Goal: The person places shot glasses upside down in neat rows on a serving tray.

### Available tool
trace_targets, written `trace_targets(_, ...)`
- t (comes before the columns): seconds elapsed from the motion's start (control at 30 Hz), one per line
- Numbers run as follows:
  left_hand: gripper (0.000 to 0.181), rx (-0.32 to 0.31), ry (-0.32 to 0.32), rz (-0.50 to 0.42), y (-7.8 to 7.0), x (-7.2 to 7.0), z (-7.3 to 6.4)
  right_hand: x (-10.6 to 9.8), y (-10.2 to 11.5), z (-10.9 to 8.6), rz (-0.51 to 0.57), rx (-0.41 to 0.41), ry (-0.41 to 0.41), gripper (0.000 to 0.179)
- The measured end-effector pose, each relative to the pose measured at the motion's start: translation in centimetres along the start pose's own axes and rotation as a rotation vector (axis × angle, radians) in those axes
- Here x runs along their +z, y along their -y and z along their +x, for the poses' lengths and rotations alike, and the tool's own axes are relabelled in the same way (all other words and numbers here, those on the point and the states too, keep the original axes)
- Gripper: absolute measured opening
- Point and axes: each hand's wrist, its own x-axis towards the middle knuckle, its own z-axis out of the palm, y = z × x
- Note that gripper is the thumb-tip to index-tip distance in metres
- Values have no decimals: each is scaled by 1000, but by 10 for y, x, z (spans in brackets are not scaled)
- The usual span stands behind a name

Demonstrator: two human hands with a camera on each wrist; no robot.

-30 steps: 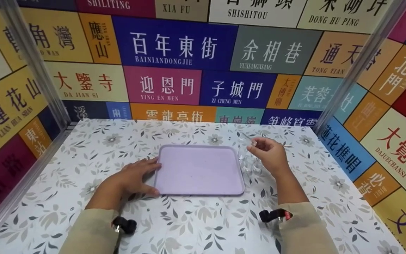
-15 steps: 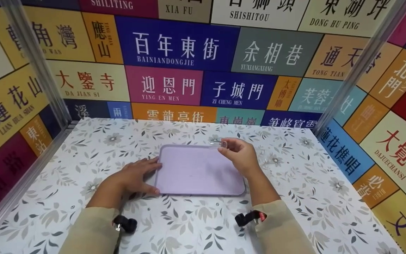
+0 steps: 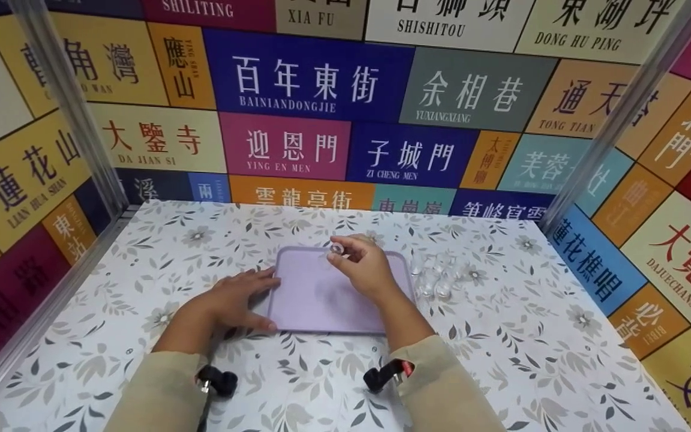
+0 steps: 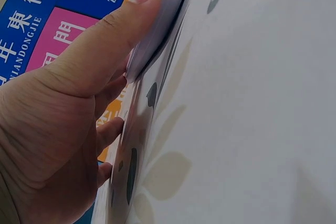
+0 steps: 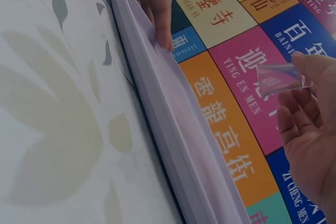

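A small clear cup [image 5: 282, 78] with a flared mouth is pinched near its base by my right hand [image 3: 360, 264]. In the right wrist view the cup lies on its side in the air, above the tray. The tray [image 3: 303, 300] is lilac, shallow and rectangular, with a raised rim. My left hand [image 3: 237, 300] rests at the tray's left edge, fingers spread, its thumb [image 4: 134, 14] against the rim near the front corner. Several more clear cups [image 3: 442, 289] stand close together just right of the tray. My right hand and forearm hide part of the tray.
The table [image 3: 297, 384] has a white cloth printed with grey leaves and flowers. Colourful sign panels [image 3: 306, 75] form walls at the back and both sides. Metal posts [image 3: 75, 120] stand at the back corners.
My right hand has carried the cup left, from beside the cup cluster to over the tray. The cup's mouth now points away from the head camera. My left hand has stayed at the tray's edge.
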Motion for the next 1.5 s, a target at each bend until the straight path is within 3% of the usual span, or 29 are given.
trace_targets(0.17,109,-24,5,5,-3,-1,0,21,5,2,-46,13,65,35)
trace_targets(0.6,111,41,-22,38,2,0,1,58,1,-5,-176,-14,313,37)
trace_targets(0.93,108,33,-11,39,-1,-1,-3,71,-1,-13,-163,36,364,37)
trace_targets(1.2,110,40,-12,46,0,-1,-2,65,-1,-14,-140,71,383,49)
trace_targets(1.5,109,10,-9,19,0,-1,-2,30,-4,-14,-175,69,366,58)
